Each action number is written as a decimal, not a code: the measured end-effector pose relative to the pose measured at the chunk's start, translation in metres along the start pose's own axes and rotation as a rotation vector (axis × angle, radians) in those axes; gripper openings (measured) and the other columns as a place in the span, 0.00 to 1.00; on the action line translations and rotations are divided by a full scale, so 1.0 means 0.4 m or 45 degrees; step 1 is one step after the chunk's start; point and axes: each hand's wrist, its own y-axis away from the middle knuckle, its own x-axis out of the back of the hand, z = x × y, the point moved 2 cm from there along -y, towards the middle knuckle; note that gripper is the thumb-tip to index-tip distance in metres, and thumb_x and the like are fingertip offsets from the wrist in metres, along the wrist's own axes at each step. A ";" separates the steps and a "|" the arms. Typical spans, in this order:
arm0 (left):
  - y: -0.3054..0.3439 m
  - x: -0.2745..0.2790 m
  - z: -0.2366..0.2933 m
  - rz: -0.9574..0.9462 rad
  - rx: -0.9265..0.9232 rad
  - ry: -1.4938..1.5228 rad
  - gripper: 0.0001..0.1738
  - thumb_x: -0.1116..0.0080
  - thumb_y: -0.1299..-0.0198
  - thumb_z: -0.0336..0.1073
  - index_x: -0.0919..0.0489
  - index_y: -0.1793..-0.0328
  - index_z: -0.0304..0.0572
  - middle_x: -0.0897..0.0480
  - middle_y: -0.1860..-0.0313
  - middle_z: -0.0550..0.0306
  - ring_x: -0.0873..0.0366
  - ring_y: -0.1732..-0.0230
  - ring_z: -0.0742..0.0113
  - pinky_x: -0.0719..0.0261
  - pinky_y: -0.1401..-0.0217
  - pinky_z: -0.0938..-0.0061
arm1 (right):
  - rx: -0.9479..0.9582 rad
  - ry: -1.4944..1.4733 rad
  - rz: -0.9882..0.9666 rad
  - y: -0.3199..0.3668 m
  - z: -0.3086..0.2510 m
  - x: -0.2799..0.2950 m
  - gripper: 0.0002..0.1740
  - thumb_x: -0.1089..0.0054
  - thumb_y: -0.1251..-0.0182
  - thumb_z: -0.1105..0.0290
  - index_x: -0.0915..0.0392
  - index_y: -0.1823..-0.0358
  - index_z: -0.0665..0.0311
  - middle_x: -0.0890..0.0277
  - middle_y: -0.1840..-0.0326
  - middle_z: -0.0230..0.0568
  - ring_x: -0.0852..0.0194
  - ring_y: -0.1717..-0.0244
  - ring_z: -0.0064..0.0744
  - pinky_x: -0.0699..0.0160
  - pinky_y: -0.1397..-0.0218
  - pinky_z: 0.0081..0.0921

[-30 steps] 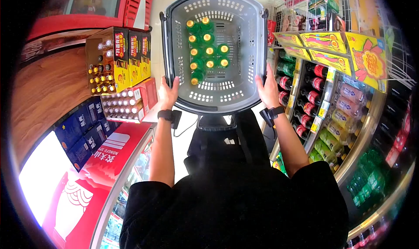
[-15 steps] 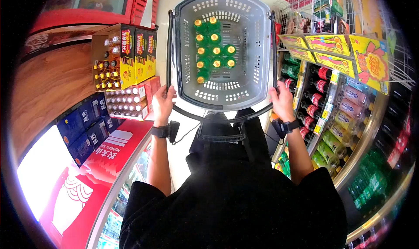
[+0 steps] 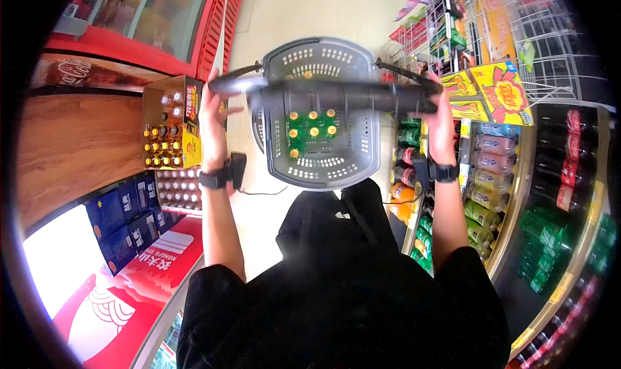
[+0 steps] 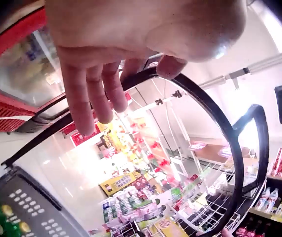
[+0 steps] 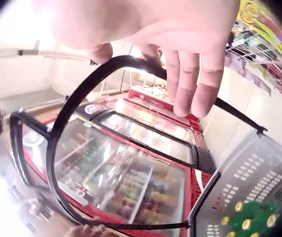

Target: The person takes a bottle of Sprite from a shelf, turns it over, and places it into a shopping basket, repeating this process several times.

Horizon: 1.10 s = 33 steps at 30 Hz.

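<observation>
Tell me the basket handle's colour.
Black; the handle shows best in the right wrist view, since the head view blurs it.

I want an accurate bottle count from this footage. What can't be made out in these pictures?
Head view: part of the group of green bottles with yellow caps is hidden behind the black arched plastic handle; their total is unclear.
Head view: blur hides the handle's surface detail.
Left wrist view: the left and bottom edges cut off the grey perforated plastic basket.
Right wrist view: the right and bottom edges cut it off.
</observation>
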 end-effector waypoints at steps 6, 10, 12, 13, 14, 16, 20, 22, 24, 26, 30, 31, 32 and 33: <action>-0.091 0.006 -0.061 0.220 -0.082 -0.357 0.24 0.56 0.25 0.45 0.27 0.35 0.35 0.20 0.46 0.51 0.22 0.47 0.65 0.21 0.48 0.70 | 0.440 0.784 0.170 -0.279 -0.003 -0.014 0.17 0.47 0.25 0.58 0.30 0.53 0.67 0.27 0.58 0.46 0.27 0.59 0.40 0.28 0.57 0.32; 0.029 0.050 -0.301 0.271 0.252 -0.947 0.29 0.46 0.31 0.48 0.26 0.36 0.28 0.22 0.40 0.33 0.24 0.37 0.45 0.29 0.34 0.60 | 0.691 1.066 0.277 -0.463 0.009 -0.024 0.17 0.49 0.25 0.59 0.24 0.48 0.63 0.28 0.57 0.53 0.26 0.53 0.48 0.28 0.50 0.40; 0.130 0.073 -0.474 0.250 0.294 -1.214 0.32 0.47 0.32 0.49 0.31 0.34 0.27 0.26 0.40 0.27 0.29 0.38 0.33 0.31 0.34 0.52 | 0.647 0.915 0.239 -0.549 0.044 -0.028 0.18 0.52 0.24 0.57 0.23 0.47 0.62 0.27 0.54 0.55 0.25 0.50 0.48 0.27 0.44 0.39; 0.185 0.073 -0.524 0.208 0.330 -1.366 0.34 0.48 0.32 0.51 0.33 0.32 0.26 0.27 0.40 0.25 0.30 0.38 0.31 0.31 0.34 0.52 | 0.604 0.860 0.187 -0.602 0.067 -0.027 0.19 0.53 0.23 0.57 0.25 0.46 0.64 0.25 0.55 0.54 0.23 0.51 0.47 0.26 0.45 0.38; 0.235 0.076 -0.590 0.224 0.486 -1.422 0.38 0.49 0.32 0.54 0.37 0.30 0.26 0.29 0.37 0.24 0.31 0.37 0.30 0.31 0.34 0.51 | 0.558 0.805 0.130 -0.647 0.088 -0.029 0.19 0.53 0.23 0.56 0.27 0.45 0.65 0.22 0.56 0.53 0.21 0.51 0.46 0.26 0.46 0.38; 0.318 0.048 -0.636 0.248 0.734 -1.352 0.41 0.51 0.32 0.58 0.39 0.27 0.27 0.32 0.35 0.22 0.33 0.35 0.29 0.33 0.32 0.51 | 0.398 0.692 0.006 -0.717 0.102 -0.046 0.21 0.55 0.22 0.56 0.32 0.42 0.67 0.18 0.61 0.49 0.17 0.55 0.43 0.24 0.49 0.36; 0.386 0.011 -0.688 0.436 0.875 -1.112 0.46 0.52 0.33 0.64 0.43 0.25 0.30 0.36 0.32 0.22 0.38 0.31 0.30 0.38 0.29 0.49 | 0.201 0.397 -0.131 -0.847 0.203 -0.056 0.20 0.54 0.22 0.57 0.34 0.40 0.65 0.18 0.66 0.42 0.14 0.64 0.33 0.21 0.58 0.29; 0.365 -0.028 -0.636 0.477 0.927 -1.165 0.47 0.52 0.34 0.65 0.44 0.24 0.30 0.37 0.31 0.22 0.38 0.30 0.31 0.39 0.29 0.49 | 0.086 0.339 -0.178 -0.893 0.260 -0.054 0.20 0.53 0.22 0.58 0.35 0.39 0.64 0.18 0.67 0.41 0.14 0.66 0.31 0.22 0.62 0.26; 0.345 -0.031 -0.625 0.463 1.087 -1.224 0.51 0.55 0.35 0.69 0.45 0.24 0.28 0.38 0.31 0.22 0.41 0.30 0.29 0.43 0.26 0.49 | -0.084 0.276 -0.250 -0.917 0.304 -0.052 0.21 0.54 0.22 0.56 0.35 0.38 0.64 0.18 0.67 0.41 0.15 0.66 0.31 0.23 0.63 0.26; 0.352 -0.018 -0.661 0.471 1.157 -1.255 0.54 0.56 0.36 0.72 0.47 0.23 0.28 0.39 0.30 0.20 0.44 0.28 0.28 0.45 0.25 0.48 | -0.206 0.230 -0.267 -0.916 0.329 -0.053 0.28 0.56 0.23 0.47 0.33 0.39 0.65 0.18 0.67 0.42 0.16 0.66 0.29 0.24 0.64 0.24; 0.355 -0.021 -0.650 0.492 1.140 -1.283 0.53 0.57 0.38 0.74 0.42 0.25 0.31 0.35 0.33 0.24 0.37 0.33 0.30 0.40 0.30 0.46 | -0.303 0.197 -0.257 -0.857 0.351 -0.048 0.32 0.55 0.25 0.41 0.27 0.45 0.67 0.18 0.69 0.40 0.17 0.67 0.28 0.26 0.64 0.21; 0.360 -0.015 -0.659 0.493 1.134 -1.307 0.53 0.57 0.39 0.74 0.41 0.26 0.32 0.34 0.34 0.25 0.35 0.34 0.31 0.39 0.31 0.46 | -0.293 0.210 -0.271 -0.839 0.357 -0.046 0.31 0.54 0.25 0.42 0.26 0.45 0.66 0.18 0.69 0.40 0.17 0.67 0.28 0.25 0.64 0.21; 0.362 -0.010 -0.669 0.490 1.125 -1.333 0.52 0.57 0.39 0.74 0.41 0.26 0.33 0.33 0.35 0.26 0.34 0.35 0.32 0.38 0.32 0.46 | -0.283 0.223 -0.281 -0.821 0.362 -0.042 0.30 0.53 0.25 0.43 0.26 0.46 0.65 0.18 0.69 0.40 0.17 0.67 0.28 0.25 0.64 0.21; 0.358 -0.009 -0.668 0.484 1.143 -1.392 0.52 0.56 0.39 0.74 0.41 0.26 0.33 0.32 0.35 0.26 0.34 0.34 0.33 0.37 0.32 0.47 | -0.277 0.234 -0.292 -0.811 0.374 -0.035 0.27 0.50 0.25 0.46 0.26 0.46 0.65 0.18 0.68 0.40 0.17 0.67 0.27 0.26 0.64 0.21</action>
